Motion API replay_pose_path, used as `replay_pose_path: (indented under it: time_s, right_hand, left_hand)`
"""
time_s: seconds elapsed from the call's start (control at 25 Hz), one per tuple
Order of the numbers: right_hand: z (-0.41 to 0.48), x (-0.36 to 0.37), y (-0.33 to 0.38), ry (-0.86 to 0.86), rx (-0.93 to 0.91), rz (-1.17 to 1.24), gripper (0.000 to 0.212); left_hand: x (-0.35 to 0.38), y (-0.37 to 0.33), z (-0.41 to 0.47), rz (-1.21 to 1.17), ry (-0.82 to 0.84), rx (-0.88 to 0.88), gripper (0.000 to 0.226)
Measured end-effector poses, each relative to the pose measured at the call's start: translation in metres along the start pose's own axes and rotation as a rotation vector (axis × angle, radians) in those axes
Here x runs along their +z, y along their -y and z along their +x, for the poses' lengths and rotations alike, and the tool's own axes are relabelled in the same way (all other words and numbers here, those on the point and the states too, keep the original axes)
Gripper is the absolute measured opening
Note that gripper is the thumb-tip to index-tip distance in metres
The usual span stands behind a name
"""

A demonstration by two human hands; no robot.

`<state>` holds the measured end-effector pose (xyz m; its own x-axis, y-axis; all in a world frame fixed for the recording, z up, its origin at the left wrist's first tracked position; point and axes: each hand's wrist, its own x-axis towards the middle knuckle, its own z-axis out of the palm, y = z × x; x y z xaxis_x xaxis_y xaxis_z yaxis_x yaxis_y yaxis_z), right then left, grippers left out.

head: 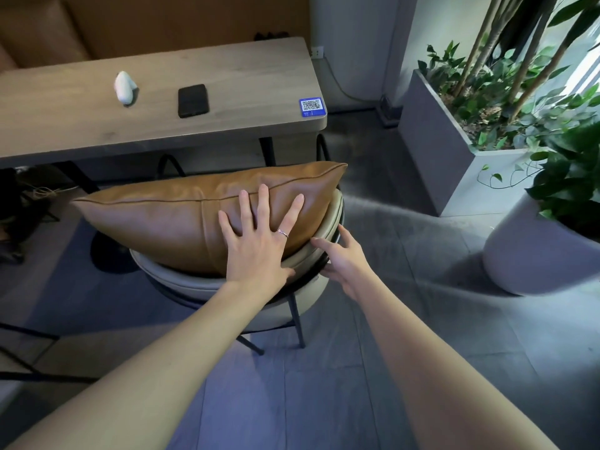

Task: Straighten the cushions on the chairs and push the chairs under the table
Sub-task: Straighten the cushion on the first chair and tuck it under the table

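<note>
Blue QR-code sticker (312,107) on table (227,76) corner; print seemingly unreadable.

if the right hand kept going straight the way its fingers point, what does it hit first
The right hand points up and left, at the curved backrest of the chair. Its fingertips look to be at the rim already, so the backrest comes first, then the brown cushion behind it. Whether they touch is unclear.

Planter (454,164) crowds the right – open floor (324,401) behind chair (227,287)
</note>
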<state>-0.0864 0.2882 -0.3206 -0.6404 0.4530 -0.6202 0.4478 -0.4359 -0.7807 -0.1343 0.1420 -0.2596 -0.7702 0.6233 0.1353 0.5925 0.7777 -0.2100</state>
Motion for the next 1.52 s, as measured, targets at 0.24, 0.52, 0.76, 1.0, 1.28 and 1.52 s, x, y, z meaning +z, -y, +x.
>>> replay_pose_path:
  time_s: [0.24, 0.52, 0.76, 1.0, 1.28, 1.52]
  right_hand:
    - [-0.003, 0.007, -0.007, 0.035, 0.019, 0.083, 0.104]
    - [-0.007, 0.008, 0.01, 0.042, 0.055, 0.006, 0.097]
    - [-0.005, 0.022, 0.014, -0.003, 0.06, -0.067, 0.097]
    - [-0.026, 0.014, 0.016, -0.062, -0.098, -0.463, 0.069]
    - [-0.125, 0.04, 0.091, -0.083, -0.445, -1.29, 0.03]
    - [-0.223, 0.115, 0.155, -0.066, -0.745, -1.398, 0.034]
  left_hand:
    - [0.002, 0.005, -0.009, -0.014, 0.006, 0.012, 0.136]
    - [0.004, 0.01, 0.007, -0.033, 0.044, 0.036, 0.137]
    - [0.002, 0.013, 0.008, -0.031, 0.056, 0.022, 0.134]
    - [-0.02, 0.019, 0.004, -0.085, 0.121, 0.045, 0.112]
    - [-0.117, 0.07, -0.011, -0.286, 0.161, -0.016, 0.039]
    - [-0.204, 0.166, -0.054, -0.22, 0.083, -0.11, 0.046]
